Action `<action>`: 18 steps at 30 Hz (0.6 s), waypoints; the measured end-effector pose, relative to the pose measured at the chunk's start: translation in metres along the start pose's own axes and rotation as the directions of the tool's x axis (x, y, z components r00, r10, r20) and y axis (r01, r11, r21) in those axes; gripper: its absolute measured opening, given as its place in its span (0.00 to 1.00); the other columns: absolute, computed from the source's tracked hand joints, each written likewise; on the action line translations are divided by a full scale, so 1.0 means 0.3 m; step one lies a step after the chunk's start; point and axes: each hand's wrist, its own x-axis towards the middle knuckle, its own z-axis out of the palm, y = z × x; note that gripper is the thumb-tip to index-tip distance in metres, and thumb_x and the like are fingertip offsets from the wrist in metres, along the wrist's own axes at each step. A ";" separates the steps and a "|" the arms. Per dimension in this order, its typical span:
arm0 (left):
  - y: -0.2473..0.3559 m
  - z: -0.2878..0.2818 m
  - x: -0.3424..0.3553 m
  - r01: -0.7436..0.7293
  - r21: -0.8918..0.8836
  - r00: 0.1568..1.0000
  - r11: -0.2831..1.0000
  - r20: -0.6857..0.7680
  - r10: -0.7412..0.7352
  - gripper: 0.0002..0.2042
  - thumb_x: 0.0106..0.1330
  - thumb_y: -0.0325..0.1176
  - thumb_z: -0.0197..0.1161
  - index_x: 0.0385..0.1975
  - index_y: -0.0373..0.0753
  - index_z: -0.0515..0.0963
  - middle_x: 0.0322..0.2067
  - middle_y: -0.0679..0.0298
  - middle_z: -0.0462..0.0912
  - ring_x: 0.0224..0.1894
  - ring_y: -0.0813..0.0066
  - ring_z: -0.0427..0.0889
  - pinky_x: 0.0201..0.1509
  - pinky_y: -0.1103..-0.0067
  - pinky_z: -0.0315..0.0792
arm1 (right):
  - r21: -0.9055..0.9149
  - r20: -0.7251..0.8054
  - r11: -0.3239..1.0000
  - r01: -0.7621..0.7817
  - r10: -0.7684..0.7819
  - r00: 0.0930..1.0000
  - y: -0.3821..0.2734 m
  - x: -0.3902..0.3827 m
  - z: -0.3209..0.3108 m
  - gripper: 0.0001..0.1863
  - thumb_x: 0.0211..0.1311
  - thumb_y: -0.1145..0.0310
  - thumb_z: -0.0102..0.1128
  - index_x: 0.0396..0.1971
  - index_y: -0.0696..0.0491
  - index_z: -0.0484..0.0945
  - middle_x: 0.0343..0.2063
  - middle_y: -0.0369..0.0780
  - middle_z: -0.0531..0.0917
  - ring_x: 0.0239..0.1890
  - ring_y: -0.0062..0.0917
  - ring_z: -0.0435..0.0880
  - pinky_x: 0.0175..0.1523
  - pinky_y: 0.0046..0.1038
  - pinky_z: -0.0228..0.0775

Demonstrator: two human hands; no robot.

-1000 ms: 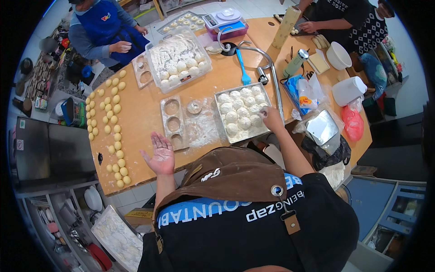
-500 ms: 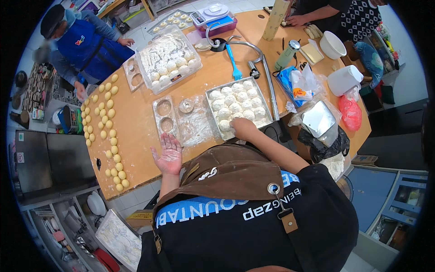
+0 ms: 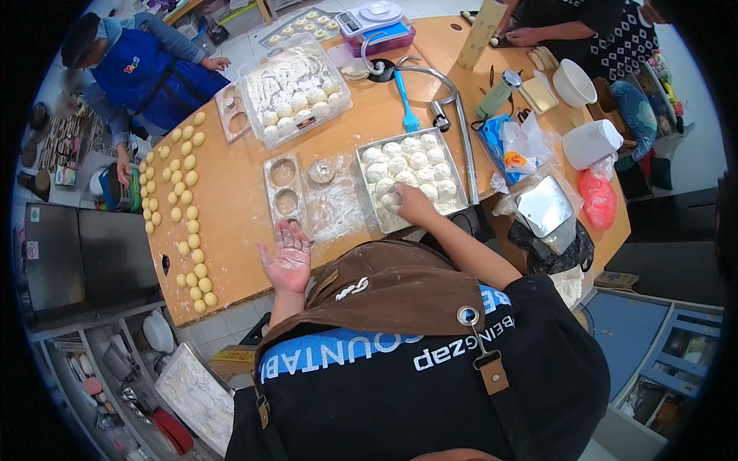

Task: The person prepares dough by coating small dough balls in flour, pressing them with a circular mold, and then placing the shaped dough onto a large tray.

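My right hand is over the near left part of a square metal tray, its fingers closed around a floured dough ball. Several other white, flour-dusted dough balls sit in rows in that tray. Palm up and dusted with flour, my left hand is held open with nothing in it. Just beyond its fingertips lies a flat board with round holes. A small round cutter rests on floured table between the board and the tray.
Several yellow dough balls cover the table's left side. Farther back are a clear tub of floured balls, a scale and a blue brush. A bent metal dough hook lies right of the tray. Other people stand across the table.
My right hand has lifted slightly, bringing the dough ball up from the tray's near left corner. My left hand stays open, nearly in place. The co-worker's hand at left has lowered.
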 end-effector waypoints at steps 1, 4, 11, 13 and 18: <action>0.004 0.002 -0.002 0.000 0.000 1.000 1.000 -0.014 0.000 0.27 0.64 0.52 0.53 0.54 0.37 0.70 0.56 0.61 0.74 0.59 0.65 0.70 0.64 0.65 0.59 | 0.203 0.020 0.977 -0.068 0.065 0.998 0.013 0.001 -0.023 0.19 0.47 0.68 0.67 0.42 0.54 0.76 0.31 0.43 0.81 0.36 0.32 0.81 0.40 0.31 0.72; 0.010 -0.004 -0.008 -0.004 0.001 1.000 1.000 -0.010 0.004 0.27 0.63 0.52 0.53 0.54 0.37 0.70 0.55 0.62 0.74 0.58 0.65 0.70 0.64 0.66 0.60 | 0.635 0.201 0.750 -0.185 0.070 0.977 0.029 0.005 -0.049 0.24 0.46 0.71 0.69 0.46 0.57 0.74 0.38 0.41 0.82 0.41 0.26 0.81 0.43 0.28 0.72; 0.005 0.022 -0.004 0.016 -0.017 1.000 1.000 -0.023 -0.017 0.26 0.64 0.52 0.53 0.53 0.37 0.71 0.55 0.62 0.74 0.58 0.64 0.70 0.63 0.66 0.60 | 0.106 0.031 0.994 0.009 -0.012 0.999 0.001 -0.013 -0.040 0.20 0.49 0.79 0.57 0.46 0.55 0.73 0.41 0.47 0.80 0.43 0.38 0.79 0.47 0.35 0.71; 0.004 0.031 0.000 0.011 -0.008 1.000 1.000 -0.029 -0.012 0.26 0.64 0.52 0.53 0.53 0.37 0.71 0.55 0.62 0.74 0.58 0.64 0.71 0.63 0.65 0.60 | -0.130 -0.053 0.991 0.030 -0.037 0.998 -0.011 -0.023 -0.052 0.19 0.49 0.79 0.55 0.45 0.54 0.74 0.40 0.48 0.80 0.42 0.42 0.79 0.46 0.37 0.71; 0.022 0.005 -0.006 0.026 0.002 1.000 1.000 -0.008 -0.026 0.26 0.64 0.52 0.54 0.53 0.38 0.71 0.55 0.62 0.74 0.58 0.64 0.71 0.63 0.65 0.60 | -0.115 0.202 0.981 0.157 -0.132 0.971 0.011 -0.035 -0.014 0.13 0.43 0.78 0.54 0.32 0.53 0.81 0.35 0.46 0.81 0.42 0.41 0.80 0.46 0.39 0.71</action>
